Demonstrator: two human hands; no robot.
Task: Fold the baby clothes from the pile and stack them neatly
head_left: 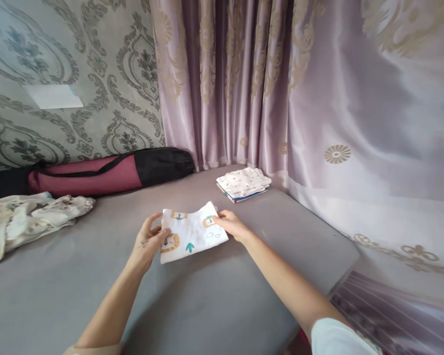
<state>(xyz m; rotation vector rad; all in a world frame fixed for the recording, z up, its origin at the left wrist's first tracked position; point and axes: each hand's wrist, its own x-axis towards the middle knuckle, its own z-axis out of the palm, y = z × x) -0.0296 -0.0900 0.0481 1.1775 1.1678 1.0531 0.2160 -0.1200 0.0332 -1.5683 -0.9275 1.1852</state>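
Observation:
A folded white cloth (194, 234) with orange lion faces and green leaf prints is held up between my two hands, over the grey bed surface. My left hand (148, 241) grips its left edge, thumb on top and fingers behind. On the opposite side, my right hand (234, 224) pinches the right edge, its fingertips partly hidden by the cloth. Beyond my right hand lies a neat stack of folded cloths (244, 182), the topmost pale with small prints.
A grey sheet (107, 276) covers the bed. Crumpled printed cloths (33, 217) lie at the left. Behind them, a long maroon and black bag (96, 175) rests against the patterned wall. Lilac curtains (318, 123) hang along the back and right side.

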